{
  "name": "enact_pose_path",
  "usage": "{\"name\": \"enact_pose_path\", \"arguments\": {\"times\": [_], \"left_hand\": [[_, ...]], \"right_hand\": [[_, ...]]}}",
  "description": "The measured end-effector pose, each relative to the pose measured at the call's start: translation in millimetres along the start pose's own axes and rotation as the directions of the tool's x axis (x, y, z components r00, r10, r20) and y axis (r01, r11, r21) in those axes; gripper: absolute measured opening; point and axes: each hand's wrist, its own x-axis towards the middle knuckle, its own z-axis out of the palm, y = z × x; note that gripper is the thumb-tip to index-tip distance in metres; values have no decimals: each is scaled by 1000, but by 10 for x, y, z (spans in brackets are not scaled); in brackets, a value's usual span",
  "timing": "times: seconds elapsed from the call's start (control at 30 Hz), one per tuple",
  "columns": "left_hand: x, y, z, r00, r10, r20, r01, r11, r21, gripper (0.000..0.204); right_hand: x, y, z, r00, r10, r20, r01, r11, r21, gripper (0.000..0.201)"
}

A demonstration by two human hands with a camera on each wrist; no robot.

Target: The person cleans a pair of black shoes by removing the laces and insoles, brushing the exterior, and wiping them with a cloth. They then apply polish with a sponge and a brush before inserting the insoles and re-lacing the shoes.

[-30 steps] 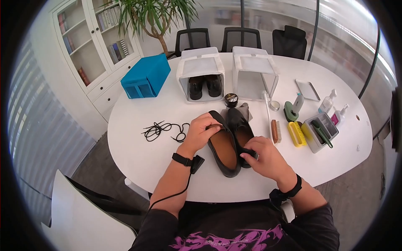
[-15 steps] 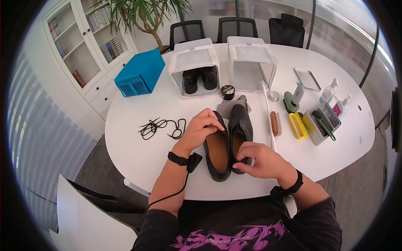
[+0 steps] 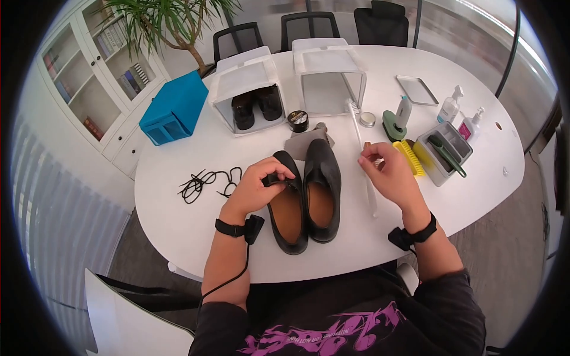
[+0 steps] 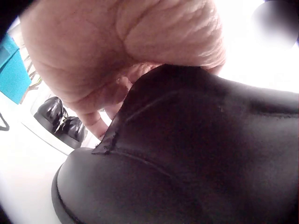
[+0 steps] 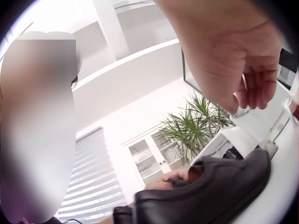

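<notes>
Two black shoes with tan insoles, the left shoe [image 3: 287, 219] and the right shoe [image 3: 323, 178], lie side by side with their toes away from the body. My left hand [image 3: 254, 188] grips the left shoe's upper near its opening; dark leather fills the left wrist view below the hand [image 4: 126, 42]. My right hand [image 3: 389, 175] is off the shoes, over the wooden brush [image 3: 367, 144], which it mostly hides. Its fingers are loosely bent, and no held object shows in the right wrist view of the hand [image 5: 229, 60].
Black laces [image 3: 199, 185] lie on the left. Behind the shoes are a grey cloth [image 3: 300, 142], a polish tin [image 3: 298, 121] and two white boxes, one box [image 3: 246, 74] holding shoes. A long white brush [image 3: 363, 160], yellow brush [image 3: 409, 159] and grey caddy [image 3: 432, 169] stand right.
My right hand has let go of the right shoe's heel and moved right and away from the body. My left hand still grips the left shoe. The head view has shifted.
</notes>
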Motion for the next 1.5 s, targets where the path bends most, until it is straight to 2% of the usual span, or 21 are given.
{"name": "enact_pose_path", "arguments": {"times": [0.07,0.1,0.13,0.2,0.33,0.4,0.43,0.5,0.6,0.73,0.83,0.9,0.93,1.03,1.17,1.23,1.37,1.43,1.5], "left_hand": [[6,-9,22,1000,-5,-6,5,1000,29,29],[10,-5,22,1000,0,-5,0,1000,28,29],[10,2,24,1000,3,-8,-3,999,34,29],[7,-7,30,1000,7,-11,-7,999,37,29],[7,-50,30,1000,3,-11,-3,999,36,28],[6,-43,26,1000,-1,-18,1,1000,28,28],[3,-29,26,1000,-13,-16,14,1000,24,31],[1,-28,29,1000,-24,-16,25,1000,20,34],[3,-61,25,1000,-7,-19,7,1000,15,35],[-4,-81,28,1000,5,-26,-5,1000,-7,34],[-15,-95,17,999,13,-30,-13,1000,4,33],[-8,-88,17,999,25,-41,-24,1000,7,33],[-12,-78,16,999,11,-36,-11,1000,10,30],[-14,-44,28,999,-9,-33,9,1000,-2,26],[-23,-76,21,1000,-1,-28,1,1000,1,25],[-18,-74,24,1000,4,-30,-4,1000,7,25],[-19,-85,23,1000,2,-27,-1,999,32,26],[-18,-90,29,999,14,-29,-13,999,34,26],[-20,-79,26,999,19,-30,-18,999,31,27]], "right_hand": [[97,188,-43,997,65,-48,-72,982,-173,17],[131,181,-64,995,99,-17,-100,966,-237,20],[148,226,-61,995,97,-20,-99,966,-239,20],[180,348,-23,991,130,35,-97,867,-489,24],[217,394,2,998,59,-6,-50,782,-621,32],[271,497,-13,984,166,-67,-167,719,-675,37],[284,553,-22,985,161,-66,-163,717,-678,37],[293,662,-41,986,157,-58,-143,612,-778,40],[335,717,-61,992,122,-11,-80,576,-814,48],[377,622,-60,991,131,32,-45,543,-839,53],[394,582,-109,995,89,37,-21,571,-821,57],[447,647,-148,980,196,-24,-142,614,-776,57],[448,669,-164,981,190,-23,-135,602,-787,57],[439,580,-128,976,211,-50,-191,728,-658,57],[461,707,-102,967,229,-113,-251,773,-583,55],[462,697,-89,984,139,-107,-175,824,-539,50],[677,859,-2,993,29,-118,-87,844,-529,45],[889,1026,77,976,-144,-165,42,861,-506,42],[1112,1217,160,971,-158,-180,37,841,-540,41]]}}
